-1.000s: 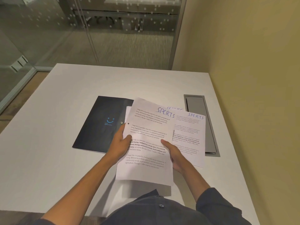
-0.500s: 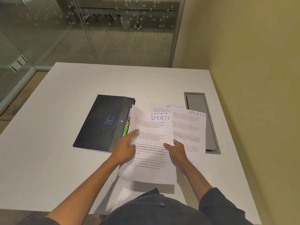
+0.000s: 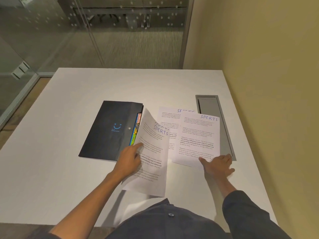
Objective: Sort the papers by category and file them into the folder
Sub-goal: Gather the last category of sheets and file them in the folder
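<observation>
Left hand (image 3: pixel 128 162) has a couple of SPORTS sheets (image 3: pixel 151 156) lifted off the table (image 3: pixel 69 169), fingers curled round their left edge, thumb side hidden behind the paper so the exact pinch is hard to read; the sheets bow upward and lean toward the folder (image 3: pixel 110 130), which looks like a way to keep this batch together and near the opening. The folder lies flat just left of them, its right side gaping enough to show coloured tabs (image 3: pixel 136 130), handy for picking a slot. Right hand (image 3: pixel 218 165) lies flat with fingers spread apart on the near corner of another SPORTS page (image 3: pixel 198 138), likely pinning or gathering it. That page overlaps a further one (image 3: pixel 169 116) behind, both beside the grey hatch (image 3: pixel 209 107). Sorting seems done for this category, filing not yet
</observation>
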### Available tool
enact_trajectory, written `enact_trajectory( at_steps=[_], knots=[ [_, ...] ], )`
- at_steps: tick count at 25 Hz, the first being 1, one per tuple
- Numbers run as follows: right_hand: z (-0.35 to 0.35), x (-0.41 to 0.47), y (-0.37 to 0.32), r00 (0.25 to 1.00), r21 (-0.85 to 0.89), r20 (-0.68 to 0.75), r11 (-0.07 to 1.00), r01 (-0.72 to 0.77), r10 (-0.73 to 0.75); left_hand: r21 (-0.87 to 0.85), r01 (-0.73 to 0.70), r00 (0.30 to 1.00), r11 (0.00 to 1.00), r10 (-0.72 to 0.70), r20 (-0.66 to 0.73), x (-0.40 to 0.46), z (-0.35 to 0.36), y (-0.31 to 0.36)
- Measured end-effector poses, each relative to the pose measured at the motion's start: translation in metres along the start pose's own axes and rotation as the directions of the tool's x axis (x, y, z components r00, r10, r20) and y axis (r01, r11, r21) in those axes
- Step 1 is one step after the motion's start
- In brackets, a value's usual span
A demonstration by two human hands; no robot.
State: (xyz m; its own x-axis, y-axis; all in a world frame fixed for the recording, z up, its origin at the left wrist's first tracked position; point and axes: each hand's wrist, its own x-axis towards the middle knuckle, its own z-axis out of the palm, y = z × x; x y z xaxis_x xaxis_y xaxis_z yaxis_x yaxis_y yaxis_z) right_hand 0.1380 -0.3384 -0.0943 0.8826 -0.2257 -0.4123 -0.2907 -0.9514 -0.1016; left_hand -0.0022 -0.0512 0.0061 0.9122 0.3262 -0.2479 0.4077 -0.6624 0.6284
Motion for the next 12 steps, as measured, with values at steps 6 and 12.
enact_trajectory(
  at_steps=[6,12],
  knots=[
    [-0.002,0.0,0.002,0.99,0.137,-0.136,0.991,-0.005,0.024,-0.016,-0.001,1.0,1.0,0.001,-0.012,0.001,0.0,0.001],
    [-0.023,-0.012,-0.001,0.978,0.662,-0.205,0.74,0.12,0.025,0.004,0.007,1.0,1.0,-0.007,-0.018,0.004,0.001,0.002]
  ],
)
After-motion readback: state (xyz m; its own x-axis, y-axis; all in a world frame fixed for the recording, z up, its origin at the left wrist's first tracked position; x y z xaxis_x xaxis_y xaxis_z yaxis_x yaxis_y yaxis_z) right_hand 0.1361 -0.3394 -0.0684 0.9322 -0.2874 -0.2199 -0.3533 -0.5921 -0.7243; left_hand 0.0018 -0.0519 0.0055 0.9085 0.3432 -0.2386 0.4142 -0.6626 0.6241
